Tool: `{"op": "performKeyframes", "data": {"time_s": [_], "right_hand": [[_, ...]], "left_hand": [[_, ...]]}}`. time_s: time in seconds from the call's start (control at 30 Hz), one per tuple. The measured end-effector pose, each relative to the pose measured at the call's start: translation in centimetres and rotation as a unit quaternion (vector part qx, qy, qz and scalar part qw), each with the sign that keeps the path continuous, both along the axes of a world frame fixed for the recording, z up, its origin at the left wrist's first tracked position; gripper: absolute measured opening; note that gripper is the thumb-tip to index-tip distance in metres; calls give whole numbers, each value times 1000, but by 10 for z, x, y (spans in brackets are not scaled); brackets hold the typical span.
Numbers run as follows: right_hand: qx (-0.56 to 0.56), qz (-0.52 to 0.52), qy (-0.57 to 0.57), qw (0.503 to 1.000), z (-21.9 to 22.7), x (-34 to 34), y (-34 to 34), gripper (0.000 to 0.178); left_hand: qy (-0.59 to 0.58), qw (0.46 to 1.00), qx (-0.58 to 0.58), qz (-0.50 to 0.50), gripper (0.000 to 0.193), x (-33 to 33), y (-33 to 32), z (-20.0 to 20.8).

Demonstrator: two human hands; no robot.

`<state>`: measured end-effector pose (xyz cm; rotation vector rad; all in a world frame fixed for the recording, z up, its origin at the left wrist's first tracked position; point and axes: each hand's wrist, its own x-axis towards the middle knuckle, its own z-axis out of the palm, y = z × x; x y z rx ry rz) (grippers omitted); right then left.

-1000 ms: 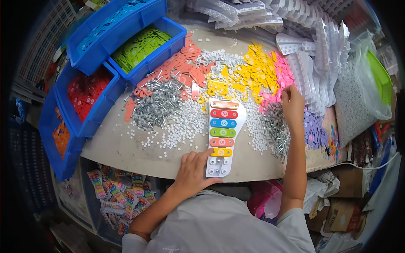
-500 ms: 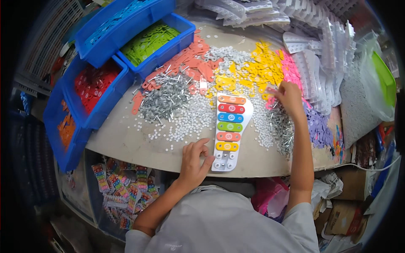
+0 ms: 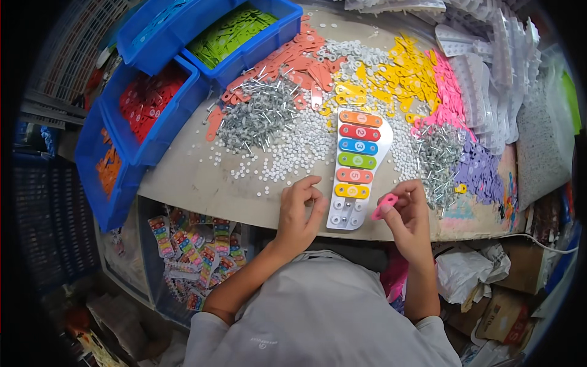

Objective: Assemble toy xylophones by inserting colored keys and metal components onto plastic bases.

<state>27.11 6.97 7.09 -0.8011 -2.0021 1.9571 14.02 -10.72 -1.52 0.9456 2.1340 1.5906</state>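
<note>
A toy xylophone (image 3: pixel 357 161) lies on the table in front of me. Its white base carries a column of orange, red, blue, green, coral and yellow bars, and its near end shows bare white posts. Pinched between the thumb and fingers of my right hand (image 3: pixel 411 217) is a pink bar (image 3: pixel 383 207) with a hole at its end, held just right of the base's near end. My left hand (image 3: pixel 299 211) rests at the left of the base, fingers curved and apart, holding nothing.
Blue bins (image 3: pixel 211 73) of coloured bars stand at the left. Piles of screws (image 3: pixel 260 113), white washers (image 3: pixel 287 153), yellow bars (image 3: pixel 413 73), pink bars (image 3: pixel 451 92) and purple bars (image 3: pixel 483 174) spread over the table. White bases (image 3: pixel 483 98) stack at the right. Below the table, a tub holds finished xylophones (image 3: pixel 205 244).
My right hand has come back from the pink pile toward the xylophone's near end, bringing the pink bar. My left hand stays beside the base. The whole view has shifted slightly.
</note>
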Motion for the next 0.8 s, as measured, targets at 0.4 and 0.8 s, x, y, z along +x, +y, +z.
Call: {"op": "performKeyframes", "data": {"time_s": [0.4,0.8], "right_hand": [[33,-98,41,994,-32,-21,-48,16],[249,-53,-69,965,-47,-1,-23,18]], "left_hand": [[68,997,-38,-22,49,-1,11,11],[84,994,-71,-27,56,-6,26,16]]}}
